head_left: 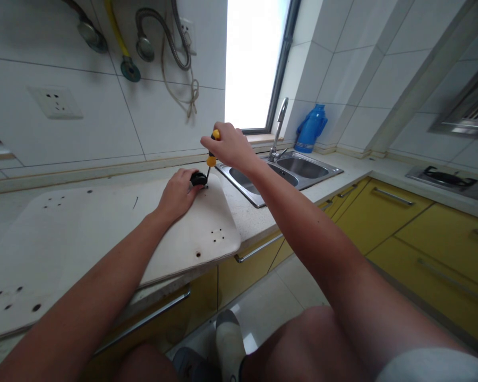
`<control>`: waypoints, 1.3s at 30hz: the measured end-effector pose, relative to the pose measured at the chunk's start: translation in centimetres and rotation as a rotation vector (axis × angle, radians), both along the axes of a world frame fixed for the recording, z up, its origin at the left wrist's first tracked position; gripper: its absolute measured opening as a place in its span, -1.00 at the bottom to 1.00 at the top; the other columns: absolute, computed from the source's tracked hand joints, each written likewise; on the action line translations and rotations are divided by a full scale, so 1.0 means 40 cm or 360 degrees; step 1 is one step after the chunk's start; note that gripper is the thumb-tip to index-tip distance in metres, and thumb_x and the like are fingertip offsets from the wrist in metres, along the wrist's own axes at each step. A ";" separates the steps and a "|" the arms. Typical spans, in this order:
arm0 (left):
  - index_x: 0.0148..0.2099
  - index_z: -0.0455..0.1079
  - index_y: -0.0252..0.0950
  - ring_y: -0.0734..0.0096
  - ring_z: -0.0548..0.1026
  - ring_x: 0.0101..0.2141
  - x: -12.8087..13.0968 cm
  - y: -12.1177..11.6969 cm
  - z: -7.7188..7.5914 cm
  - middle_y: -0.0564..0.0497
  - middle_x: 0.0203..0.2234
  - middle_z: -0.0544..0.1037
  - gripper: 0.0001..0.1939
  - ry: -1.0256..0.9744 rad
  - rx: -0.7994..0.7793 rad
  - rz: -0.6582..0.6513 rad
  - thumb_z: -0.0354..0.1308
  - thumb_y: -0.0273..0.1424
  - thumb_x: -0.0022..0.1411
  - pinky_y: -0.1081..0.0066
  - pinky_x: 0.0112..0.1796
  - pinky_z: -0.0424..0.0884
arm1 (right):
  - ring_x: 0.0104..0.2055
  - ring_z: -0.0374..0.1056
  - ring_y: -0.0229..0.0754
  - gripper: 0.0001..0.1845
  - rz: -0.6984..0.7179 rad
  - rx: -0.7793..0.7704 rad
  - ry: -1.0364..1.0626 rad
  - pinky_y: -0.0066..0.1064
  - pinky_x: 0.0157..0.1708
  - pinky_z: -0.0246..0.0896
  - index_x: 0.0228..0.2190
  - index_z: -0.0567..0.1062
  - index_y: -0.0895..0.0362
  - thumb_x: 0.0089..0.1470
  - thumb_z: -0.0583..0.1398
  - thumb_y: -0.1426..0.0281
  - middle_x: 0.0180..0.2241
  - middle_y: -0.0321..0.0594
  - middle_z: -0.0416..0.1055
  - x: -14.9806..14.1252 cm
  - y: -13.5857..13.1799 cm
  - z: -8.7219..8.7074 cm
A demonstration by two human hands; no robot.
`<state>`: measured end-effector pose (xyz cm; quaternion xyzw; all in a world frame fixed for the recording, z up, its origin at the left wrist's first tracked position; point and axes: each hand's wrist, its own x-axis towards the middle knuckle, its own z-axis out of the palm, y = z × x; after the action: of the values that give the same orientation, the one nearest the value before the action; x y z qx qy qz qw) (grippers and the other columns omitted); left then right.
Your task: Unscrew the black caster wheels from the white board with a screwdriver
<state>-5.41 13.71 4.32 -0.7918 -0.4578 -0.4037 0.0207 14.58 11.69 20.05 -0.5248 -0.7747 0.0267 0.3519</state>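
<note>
My right hand (233, 144) is closed around the yellow and black handle of a screwdriver (211, 159). The screwdriver stands nearly upright, its shaft pointing down at the base of a black caster wheel (199, 179). My left hand (178, 193) grips that caster, thumb on the near side and fingers over the far side, and partly hides it. Beneath both lies a white board (175, 249) with rounded corners, flat on the countertop. Groups of small dark holes are near its corners. A thin dark mark or loose piece (135, 202) shows on the board left of my left hand.
Right of the board is a double steel sink (258, 203) with a faucet (279, 127). A blue thermos flask (311, 129) stands behind it, and a gas stove (448, 178) is at far right. Hoses (155, 16) hang on the wall. Yellow drawers (390, 217) have protruding handles.
</note>
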 end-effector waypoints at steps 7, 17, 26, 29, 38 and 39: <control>0.32 0.44 -0.31 -0.15 0.54 0.19 0.000 0.000 0.000 -0.29 0.19 0.57 -0.55 0.0002 0.0001 0.0007 0.21 -0.27 0.49 -0.09 0.29 0.46 | -0.31 0.12 -0.16 -0.69 0.0002 -0.0001 -0.0001 -0.23 -0.28 -0.01 -0.34 0.25 0.02 0.32 0.19 0.12 -0.30 -0.23 0.33 0.001 -0.001 -0.001; 0.31 0.44 -0.33 -0.16 0.54 0.20 0.004 -0.005 0.001 -0.31 0.19 0.58 -0.55 -0.0010 -0.0002 0.0022 0.21 -0.28 0.48 -0.08 0.29 0.46 | -0.29 0.19 -0.14 -0.70 0.0027 -0.0041 0.0024 -0.24 -0.27 0.08 -0.32 0.26 0.02 0.35 0.17 0.11 -0.29 -0.22 0.35 0.005 -0.002 -0.003; 0.31 0.44 -0.29 -0.15 0.54 0.19 0.001 -0.001 -0.001 -0.28 0.19 0.58 -0.55 -0.0025 -0.0009 0.0010 0.20 -0.25 0.48 -0.10 0.29 0.46 | -0.29 0.20 -0.14 -0.70 0.0027 -0.0029 0.0007 -0.24 -0.27 0.10 -0.30 0.28 0.03 0.34 0.17 0.10 -0.28 -0.20 0.38 0.006 0.000 -0.004; 0.31 0.44 -0.30 -0.16 0.53 0.19 0.001 -0.001 -0.001 -0.29 0.19 0.57 -0.55 -0.0027 -0.0006 0.0007 0.21 -0.23 0.48 -0.10 0.29 0.45 | -0.28 0.21 -0.13 -0.70 0.0015 -0.0039 -0.0002 -0.24 -0.25 0.11 -0.28 0.30 0.03 0.34 0.17 0.09 -0.27 -0.19 0.38 0.006 -0.003 -0.003; 0.31 0.44 -0.30 -0.15 0.54 0.19 0.000 -0.002 -0.001 -0.29 0.18 0.58 -0.55 -0.0018 0.0007 0.0000 0.20 -0.24 0.48 -0.10 0.29 0.45 | -0.23 0.25 -0.08 -0.60 0.0026 -0.0034 0.0006 -0.19 -0.16 0.21 -0.28 0.33 0.03 0.48 0.09 -0.01 -0.22 -0.13 0.41 0.007 -0.004 -0.002; 0.31 0.44 -0.29 -0.16 0.54 0.19 0.000 -0.001 -0.001 -0.29 0.18 0.58 -0.56 -0.0020 0.0007 0.0003 0.20 -0.25 0.48 -0.11 0.29 0.45 | -0.23 0.25 -0.08 -0.57 0.0022 -0.0028 -0.0007 -0.18 -0.14 0.22 -0.27 0.33 0.03 0.49 0.08 -0.04 -0.21 -0.12 0.41 0.006 -0.004 -0.002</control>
<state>-5.40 13.66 4.28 -0.7887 -0.4579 -0.4098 0.0199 14.84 11.52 19.98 -0.5226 -0.7787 0.0349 0.3454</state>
